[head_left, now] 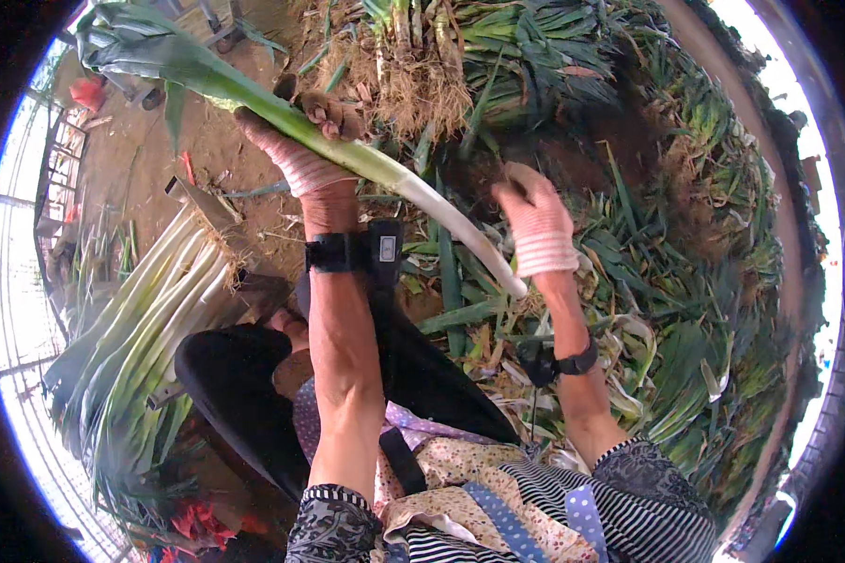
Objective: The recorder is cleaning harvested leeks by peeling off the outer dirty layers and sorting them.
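within the left hand, one long green-and-white leek

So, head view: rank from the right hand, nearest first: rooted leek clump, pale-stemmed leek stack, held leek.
1. Held leek: left of the right hand, white end closest.
2. Rooted leek clump: top, upper left of it.
3. Pale-stemmed leek stack: far left.

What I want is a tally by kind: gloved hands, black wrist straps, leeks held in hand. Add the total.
Gloved hands: 2
Black wrist straps: 2
Held leek: 1
Total: 5
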Action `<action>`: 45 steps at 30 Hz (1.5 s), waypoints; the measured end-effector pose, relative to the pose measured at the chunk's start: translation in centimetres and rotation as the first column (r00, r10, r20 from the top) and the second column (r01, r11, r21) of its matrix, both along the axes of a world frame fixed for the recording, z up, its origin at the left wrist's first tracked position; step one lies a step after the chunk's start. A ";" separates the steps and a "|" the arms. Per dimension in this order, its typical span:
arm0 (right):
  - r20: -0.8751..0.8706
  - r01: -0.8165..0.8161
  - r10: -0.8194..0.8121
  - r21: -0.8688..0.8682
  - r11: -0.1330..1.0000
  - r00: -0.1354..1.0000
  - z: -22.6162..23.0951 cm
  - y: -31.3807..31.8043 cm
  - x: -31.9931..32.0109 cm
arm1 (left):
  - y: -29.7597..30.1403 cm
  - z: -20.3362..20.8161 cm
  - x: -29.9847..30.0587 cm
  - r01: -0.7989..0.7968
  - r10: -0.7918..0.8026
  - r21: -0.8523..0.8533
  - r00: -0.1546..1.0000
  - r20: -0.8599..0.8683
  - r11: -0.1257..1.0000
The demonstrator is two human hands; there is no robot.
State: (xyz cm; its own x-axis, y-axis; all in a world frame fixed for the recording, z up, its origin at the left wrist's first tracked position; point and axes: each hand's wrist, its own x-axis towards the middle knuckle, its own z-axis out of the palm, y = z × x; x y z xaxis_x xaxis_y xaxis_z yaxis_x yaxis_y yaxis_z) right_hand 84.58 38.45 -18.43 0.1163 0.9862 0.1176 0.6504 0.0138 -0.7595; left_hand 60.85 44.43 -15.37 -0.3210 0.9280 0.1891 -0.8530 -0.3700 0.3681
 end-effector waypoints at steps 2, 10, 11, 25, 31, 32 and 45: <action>0.004 -0.049 0.049 0.037 0.998 0.999 0.5 -1.4 -1.9 | -0.1 -0.2 0.1 -0.001 0.001 0.006 1.000 -0.010 1.000; 0.148 -0.002 0.064 -0.386 0.923 0.987 -5.8 2.7 -3.7 | 0.5 -1.3 0.5 0.312 -0.359 0.274 0.922 0.141 0.910; 0.003 0.091 -0.104 -0.509 0.856 0.995 -7.8 3.2 -2.3 | 0.8 -1.4 1.2 0.329 -0.379 0.278 0.913 0.150 0.902; -0.427 -0.135 0.069 -0.125 0.983 0.902 0.3 -3.5 -1.7 | 0.4 -1.4 -0.7 0.294 -0.374 0.421 0.920 0.120 0.858; -0.412 -0.187 0.065 -0.264 0.946 0.909 -3.9 -1.4 -5.4 | 0.8 -2.2 -0.4 0.349 -0.403 0.401 0.913 0.056 0.847; -0.419 -0.196 0.070 -0.264 0.945 0.905 -5.2 -0.4 -5.6 | 0.8 -2.6 -0.9 0.398 -0.444 0.391 0.895 0.031 0.830; -0.337 -0.320 0.233 -0.229 0.919 0.912 -1.3 -4.4 0.3 | 0.2 -0.6 0.9 0.367 -0.449 0.503 0.892 0.049 0.783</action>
